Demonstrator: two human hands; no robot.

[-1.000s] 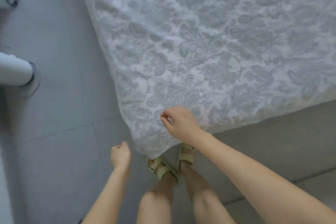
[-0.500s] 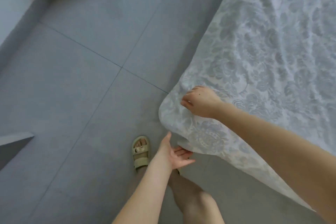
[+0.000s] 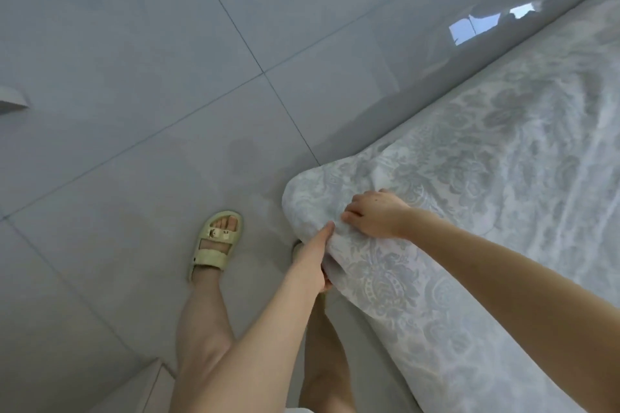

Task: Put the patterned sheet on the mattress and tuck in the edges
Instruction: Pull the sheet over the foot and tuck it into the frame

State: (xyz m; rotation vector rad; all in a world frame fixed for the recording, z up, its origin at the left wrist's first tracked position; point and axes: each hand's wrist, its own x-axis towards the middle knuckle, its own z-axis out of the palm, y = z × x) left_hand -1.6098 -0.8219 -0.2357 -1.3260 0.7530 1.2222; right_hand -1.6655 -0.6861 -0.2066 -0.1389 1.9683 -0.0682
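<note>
Over the glossy grey tiled floor (image 3: 167,84), I take this for the corner tuck: at the mattress corner, my right hand (image 3: 377,214) presses the patterned sheet (image 3: 453,194) down, my left hand (image 3: 313,261) is closed on its hanging edge, which needs pushing under next.

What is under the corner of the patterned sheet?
The left hand reaches under the patterned sheet corner; its fingers are hidden. The right hand presses on top. The mattress is fully covered.
</note>
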